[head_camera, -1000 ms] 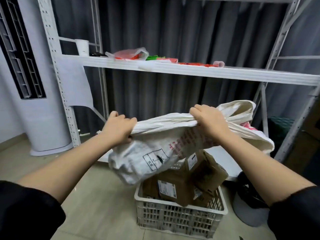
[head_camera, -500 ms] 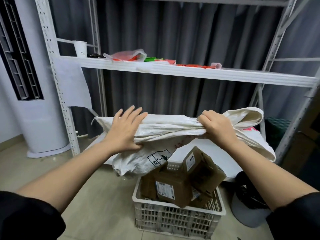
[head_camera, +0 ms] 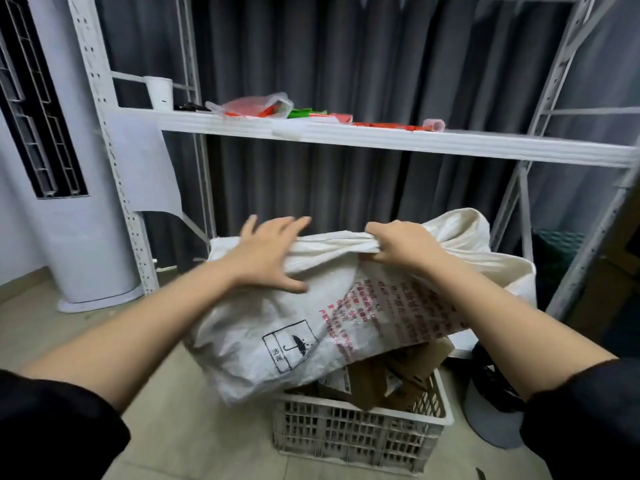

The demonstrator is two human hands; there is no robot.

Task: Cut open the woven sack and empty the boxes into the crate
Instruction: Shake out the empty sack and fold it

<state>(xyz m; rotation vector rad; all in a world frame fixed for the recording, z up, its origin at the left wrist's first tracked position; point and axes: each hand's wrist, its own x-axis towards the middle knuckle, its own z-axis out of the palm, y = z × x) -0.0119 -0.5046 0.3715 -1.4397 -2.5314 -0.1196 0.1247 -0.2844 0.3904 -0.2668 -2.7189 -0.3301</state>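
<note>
A white woven sack [head_camera: 277,337] with red print and a black umbrella mark hangs limp over a white slatted crate [head_camera: 356,434] on the floor. Brown cardboard boxes [head_camera: 408,372] lie piled in the crate, partly covered by the sack's lower edge. My right hand [head_camera: 405,247] grips a bunched fold at the sack's top. My left hand [head_camera: 266,258] lies flat on the sack's upper left with its fingers spread, gripping nothing.
A white metal rack [head_camera: 381,140] stands behind the crate, its shelf holding a paper cup [head_camera: 159,93], a plastic bag and red and green bits. A white tower unit [head_camera: 69,202] is at the left. Dark objects sit on the floor at the right [head_camera: 491,393].
My left hand let go of the sack's top and opened flat on it. The sack sank lower over the crate and now covers more of the boxes. My right hand kept its grip.
</note>
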